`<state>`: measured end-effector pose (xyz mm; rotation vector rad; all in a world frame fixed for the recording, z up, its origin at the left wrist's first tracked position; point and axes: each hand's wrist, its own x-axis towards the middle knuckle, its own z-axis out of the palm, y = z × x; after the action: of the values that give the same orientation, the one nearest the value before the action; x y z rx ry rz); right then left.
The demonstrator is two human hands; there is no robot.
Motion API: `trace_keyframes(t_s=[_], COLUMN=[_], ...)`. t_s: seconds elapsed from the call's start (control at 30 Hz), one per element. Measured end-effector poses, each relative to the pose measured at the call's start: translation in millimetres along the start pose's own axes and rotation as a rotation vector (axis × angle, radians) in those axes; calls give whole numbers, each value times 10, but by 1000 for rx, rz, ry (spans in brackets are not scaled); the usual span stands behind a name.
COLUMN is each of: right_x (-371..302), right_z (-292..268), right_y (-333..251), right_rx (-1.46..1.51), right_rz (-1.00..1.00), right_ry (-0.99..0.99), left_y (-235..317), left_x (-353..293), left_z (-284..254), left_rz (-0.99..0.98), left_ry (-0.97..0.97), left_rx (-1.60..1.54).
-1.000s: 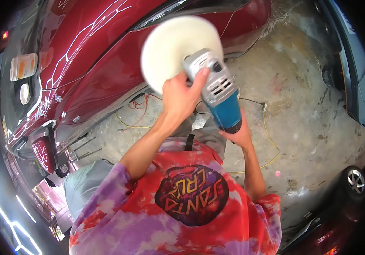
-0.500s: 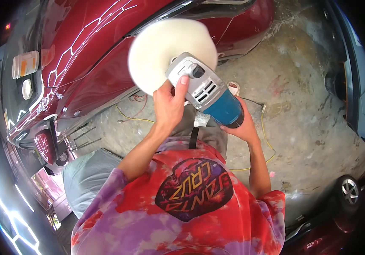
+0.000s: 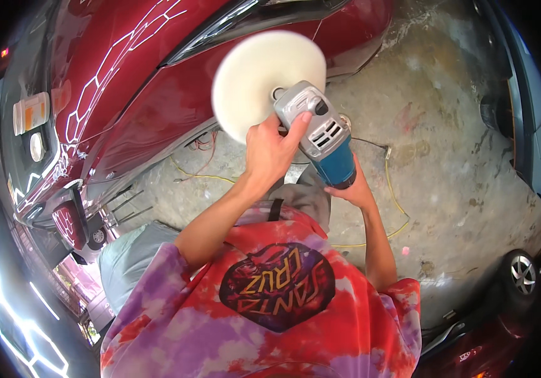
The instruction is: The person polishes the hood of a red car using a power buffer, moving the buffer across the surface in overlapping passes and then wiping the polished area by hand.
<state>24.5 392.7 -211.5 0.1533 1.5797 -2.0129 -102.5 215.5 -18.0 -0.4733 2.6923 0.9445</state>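
Floor (image 3: 465,189): gray and spotty, mostly on the right side.
Red car (image 3: 157,113): big and shiny at the top left, with bright zigzag lights showing on it.
Dark red car (image 3: 500,349): only partly in view at the bottom right, near a black and silver wheel (image 3: 523,274).
Shirt (image 3: 176,315): red and purple, with a large dark picture on the front.
Polisher (image 3: 326,135): gray in front, blue behind, held up past the shirt, beside the red car.
Round pad (image 3: 258,82): creamy white, on the gray end of the polisher, blurry at the rim; cannot tell if touching the red car.
Yellow cord (image 3: 388,177): lying in bends on the floor.
White tub (image 3: 31,113): at the far left, with an orange patch.
Left hand (image 3: 273,148): holding the polisher's gray front, thumb on top, fingers mostly hidden.
Right hand (image 3: 355,188): wrapped around the polisher's back end.
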Motion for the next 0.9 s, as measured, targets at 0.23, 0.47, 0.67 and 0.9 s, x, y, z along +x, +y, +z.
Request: trace_keyframes(t_s=[0.23,0.47,0.67,0.9], right_x=[-46,-73,-200,-330], right_z=[288,103,-391,-60], right_y=[-30,-112,-608,-481], right_rx=[-43,-44,-13,-158], right_rz=[-18,-1,103,15], right_ry=[-148,-143,66,-60], left_y=[-728,-514,416,-367], left_x=[-453,-325,224,-328], left_z=[-232,-115,158,-78], left_rz=[-122,-75,37,-167], left_ry=[29,37,-126,-74], left_rx=[165,82,-29,-90])
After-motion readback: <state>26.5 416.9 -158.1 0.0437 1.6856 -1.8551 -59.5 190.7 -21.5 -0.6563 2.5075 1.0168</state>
